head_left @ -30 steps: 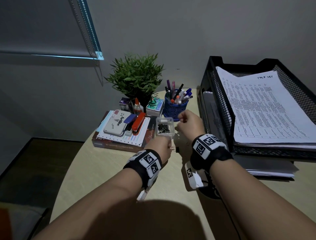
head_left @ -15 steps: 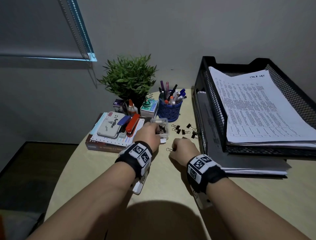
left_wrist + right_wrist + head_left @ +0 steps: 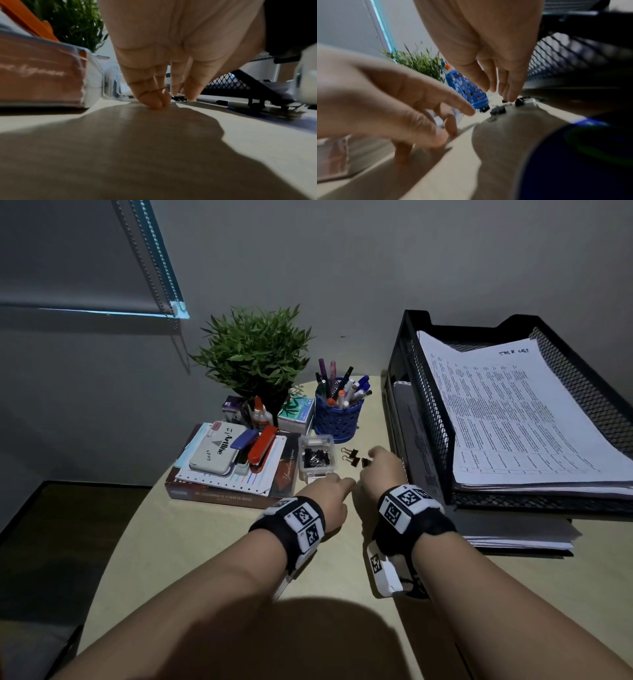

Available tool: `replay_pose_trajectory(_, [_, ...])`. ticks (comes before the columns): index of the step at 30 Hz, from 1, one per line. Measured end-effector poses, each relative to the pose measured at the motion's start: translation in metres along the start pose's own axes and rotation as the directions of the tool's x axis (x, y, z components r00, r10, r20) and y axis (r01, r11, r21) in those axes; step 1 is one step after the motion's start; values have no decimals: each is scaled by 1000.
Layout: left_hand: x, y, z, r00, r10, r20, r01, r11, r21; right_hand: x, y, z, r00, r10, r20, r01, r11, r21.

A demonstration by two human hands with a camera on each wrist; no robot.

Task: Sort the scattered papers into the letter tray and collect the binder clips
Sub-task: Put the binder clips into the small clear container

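A clear plastic box (image 3: 315, 455) with black binder clips inside stands on the table. Loose binder clips (image 3: 352, 457) lie between it and the black mesh letter tray (image 3: 404, 392), which holds a stack of printed papers (image 3: 513, 412). My right hand (image 3: 375, 455) reaches over the loose clips. In the right wrist view its straight fingers (image 3: 511, 93) point down onto a black clip (image 3: 519, 102), thumb apart. My left hand (image 3: 342, 484) is just in front of the box, apart from it. Its fingertips (image 3: 155, 104) touch the bare tabletop, and I see nothing between them.
Left of the box a book (image 3: 219, 494) carries a notepad, a stamp pad and staplers. Behind stand a blue pen cup (image 3: 337, 417), a potted plant (image 3: 253, 354) and a glue bottle. More papers (image 3: 513, 532) lie under the tray. The table's rounded edge runs along the left.
My left hand held the clear box up, set it on the table and let go. My right hand dropped to the table, then moved forward to the clips beside the tray.
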State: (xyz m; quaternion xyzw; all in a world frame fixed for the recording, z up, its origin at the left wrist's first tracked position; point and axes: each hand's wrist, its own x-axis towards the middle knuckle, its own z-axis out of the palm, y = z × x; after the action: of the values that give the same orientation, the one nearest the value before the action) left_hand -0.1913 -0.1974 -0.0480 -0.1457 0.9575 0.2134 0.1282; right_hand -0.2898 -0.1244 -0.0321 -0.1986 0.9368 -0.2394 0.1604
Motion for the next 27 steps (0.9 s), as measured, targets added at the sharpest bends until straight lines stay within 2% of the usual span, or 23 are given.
replay_pose_trajectory(3, [10,5,-1,998,-10,61,5,998,70,1,10,8,997,50,51,-45,995,-86])
replay_pose_trajectory(8, [15,17,-4,993,-24,112,1,980,198,5,13,12,996,91,18,-90,995,-47])
replay_pose_trajectory(12, [14,18,-3,1000,-21,11,18,971,238,9,13,15,1000,-9,12,10,999,-38])
replay_pose_trajectory(17, [10,15,-3,997,32,-65,-13,962,274,11,11,15,996,-69,60,78,985,-151])
replay_pose_trajectory(25, [3,5,-5,996,-86,-17,87,987,138,0,4,17,996,-30,80,49,967,-250])
replay_pose_trajectory(27, [-2,3,-8,995,-96,-41,99,990,97,-5,4,17,997,-18,79,37,967,-251])
